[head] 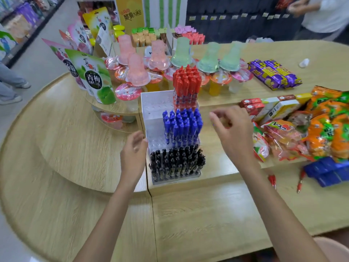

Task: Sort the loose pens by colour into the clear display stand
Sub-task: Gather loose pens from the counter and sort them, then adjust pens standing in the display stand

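Observation:
A clear stepped display stand (153, 108) sits on the wooden table. Red pens (187, 84) fill the right of its top tier, blue pens (182, 125) the right of the middle tier, and black pens (176, 161) the bottom tier. The left parts of the upper tiers show bare holes. My left hand (133, 154) is beside the stand's left wall, fingers relaxed, holding nothing. My right hand (232, 129) hovers to the right of the blue pens with fingers loosely curled and nothing visible in it. Two loose red pens (272, 180) (300, 181) lie on the table at the right.
Blue boxes (328, 172) lie by the loose pens. Snack packets (311, 129) and small cartons (272, 108) crowd the right. Jelly cups (132, 72) and pouches (92, 76) stand behind the stand on a raised shelf. A person (321, 14) stands at the back right.

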